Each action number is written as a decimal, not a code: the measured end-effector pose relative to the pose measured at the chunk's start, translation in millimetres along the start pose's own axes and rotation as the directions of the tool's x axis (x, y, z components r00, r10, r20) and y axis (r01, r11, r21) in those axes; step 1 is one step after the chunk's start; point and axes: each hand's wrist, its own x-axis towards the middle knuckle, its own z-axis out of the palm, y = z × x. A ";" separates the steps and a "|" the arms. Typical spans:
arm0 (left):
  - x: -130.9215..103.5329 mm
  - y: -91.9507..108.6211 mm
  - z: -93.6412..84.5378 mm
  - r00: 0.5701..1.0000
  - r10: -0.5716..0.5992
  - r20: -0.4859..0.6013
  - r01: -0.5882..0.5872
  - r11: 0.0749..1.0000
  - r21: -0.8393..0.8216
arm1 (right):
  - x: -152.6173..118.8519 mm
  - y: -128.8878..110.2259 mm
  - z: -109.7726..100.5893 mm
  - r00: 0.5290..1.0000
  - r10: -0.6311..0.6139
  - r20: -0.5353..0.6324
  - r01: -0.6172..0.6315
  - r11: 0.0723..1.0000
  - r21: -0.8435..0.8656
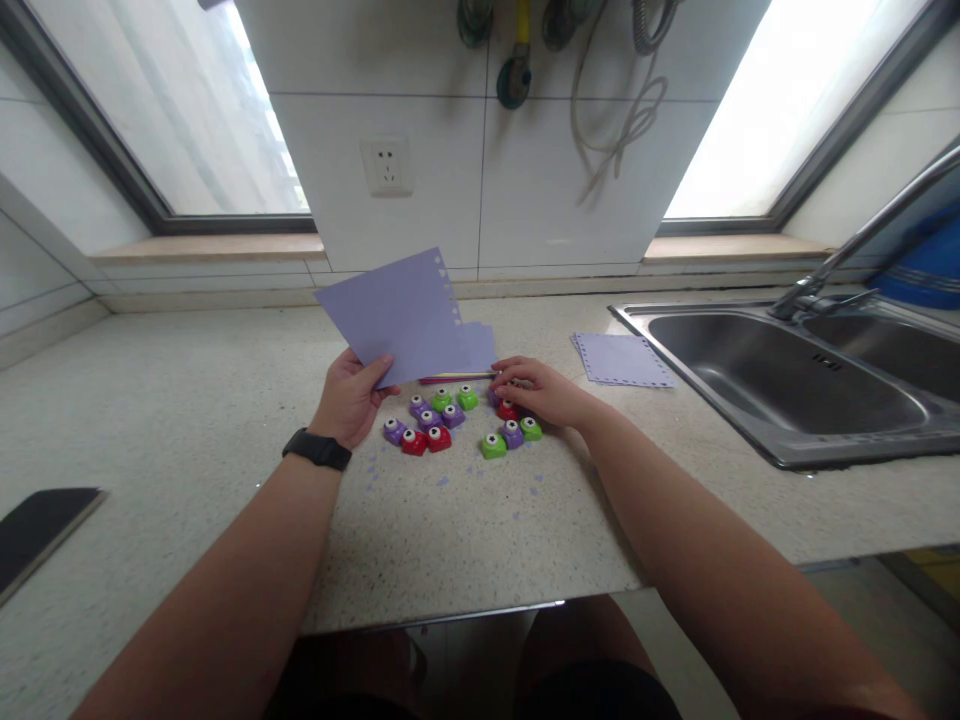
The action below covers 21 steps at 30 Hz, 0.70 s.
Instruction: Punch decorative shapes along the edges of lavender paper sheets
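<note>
My left hand [352,400] grips a purple sheet of paper [397,320] by its lower left corner, thumb on top. The sheet is tilted up above the counter, with small notches punched along its right edge. My right hand [544,392] is over the right cluster of craft paper punches, fingers loosely curved and apart. Its fingertips are at a purple punch [493,396], beside a red punch [508,411]; the hand partly hides both. In front stand a green punch [493,446] and another purple punch [512,434]. Several more punches, including a red one [413,442], stand near my left hand.
Behind the raised sheet lie more purple paper [478,345] and a thin pink-and-yellow edged stack [457,378]. Notched purple sheets [622,359] lie by the steel sink [780,375]. Paper scraps [442,482] dot the counter. A dark flat object [45,530] is at far left.
</note>
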 end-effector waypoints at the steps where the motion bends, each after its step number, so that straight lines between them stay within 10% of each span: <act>1: 0.0 -0.2 -0.2 1.000 0.000 0.002 0.000 1.000 0.002 | 0.0 0.0 0.1 1.000 0.004 0.000 -0.004 1.000 0.003; 21: -2.1 -1.3 0.7 1.000 -0.010 0.024 0.009 0.999 0.043 | 0.6 5.3 2.5 1.000 -0.030 -0.002 0.030 0.999 -0.044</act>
